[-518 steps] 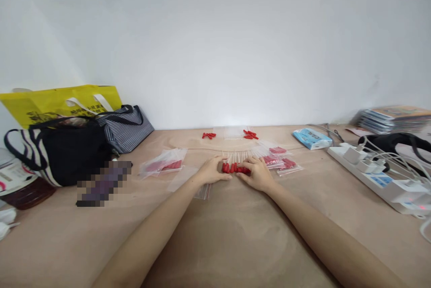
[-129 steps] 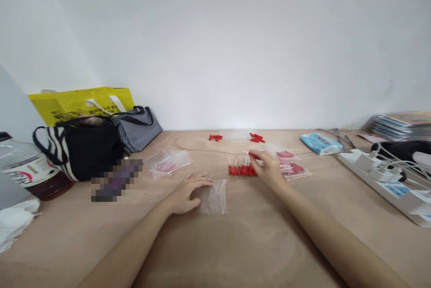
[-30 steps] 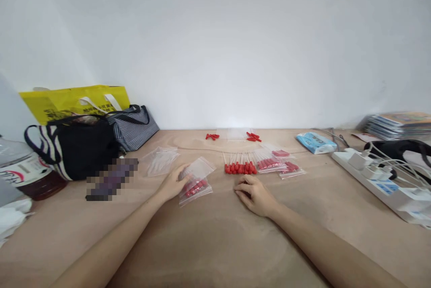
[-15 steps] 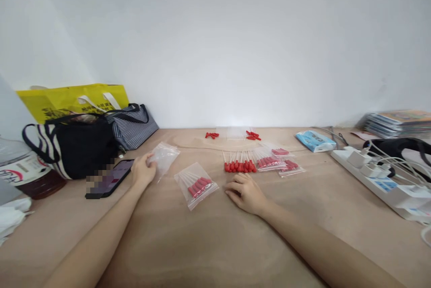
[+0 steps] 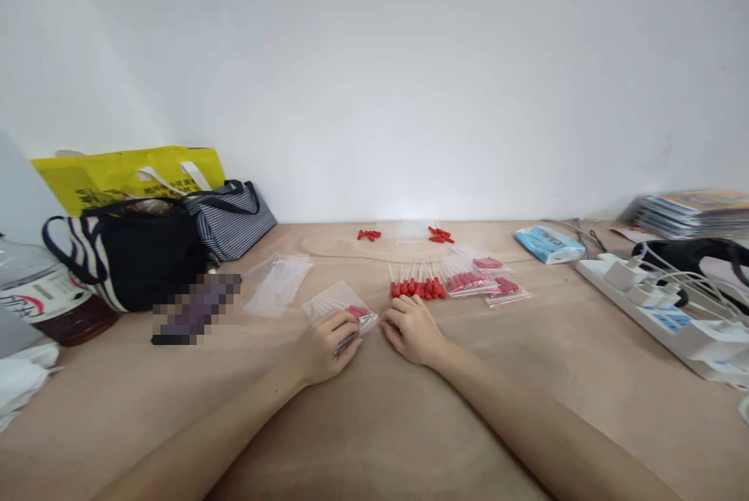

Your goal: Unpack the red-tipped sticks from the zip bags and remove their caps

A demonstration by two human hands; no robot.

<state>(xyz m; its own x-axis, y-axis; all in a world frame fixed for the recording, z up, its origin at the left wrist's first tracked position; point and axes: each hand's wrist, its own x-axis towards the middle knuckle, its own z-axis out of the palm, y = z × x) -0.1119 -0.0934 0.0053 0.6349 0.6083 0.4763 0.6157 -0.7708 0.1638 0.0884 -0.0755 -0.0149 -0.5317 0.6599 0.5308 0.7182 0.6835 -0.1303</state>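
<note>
My left hand [image 5: 325,345] rests on a small clear zip bag [image 5: 333,303] filled with red-tipped sticks, its fingers curled over the bag's near end. My right hand [image 5: 409,328] lies just right of that bag, fingers bent, touching its corner. A row of loose red-tipped sticks [image 5: 417,288] lies beyond my right hand. Further filled bags [image 5: 478,279] sit to the right of the row. A pile of empty clear bags [image 5: 276,282] lies to the left.
Striped and black handbags [image 5: 146,247] and a yellow bag [image 5: 122,173] stand at the left with a bottle [image 5: 35,294]. A phone [image 5: 196,306] lies near them. A power strip with cables [image 5: 661,310], a blue packet [image 5: 547,243] and stacked booklets [image 5: 690,208] are at the right.
My left hand has come back from the pile of empty bags to the filled bag. My right hand slid left up to that bag.
</note>
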